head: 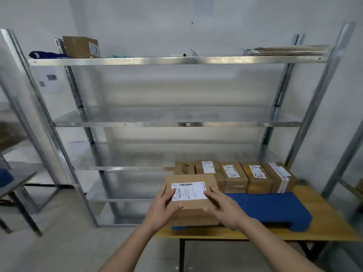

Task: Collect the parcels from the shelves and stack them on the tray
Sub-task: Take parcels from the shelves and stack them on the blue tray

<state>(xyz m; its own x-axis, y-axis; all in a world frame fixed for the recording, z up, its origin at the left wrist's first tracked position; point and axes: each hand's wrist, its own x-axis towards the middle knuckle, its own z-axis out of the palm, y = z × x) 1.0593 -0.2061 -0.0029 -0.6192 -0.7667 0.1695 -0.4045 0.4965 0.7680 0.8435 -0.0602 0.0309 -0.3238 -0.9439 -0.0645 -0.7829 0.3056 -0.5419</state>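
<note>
A brown cardboard parcel (193, 203) with a white label sits at the left end of the blue tray (275, 207). My left hand (164, 207) lies on its left side and my right hand (222, 207) on its right side, fingers laid over the top, thumbs at the front edge. Behind it, several brown parcels (235, 177) stand in a row along the tray's far edge. One more cardboard parcel (81, 47) rests on the top shelf at the left.
The tray lies on a wooden table (330, 218) in front of a metal shelf rack (176, 60); its middle shelves show nothing. Flattened cardboard (286, 50) lies on the top shelf, right. A grey table (13, 185) stands at the left.
</note>
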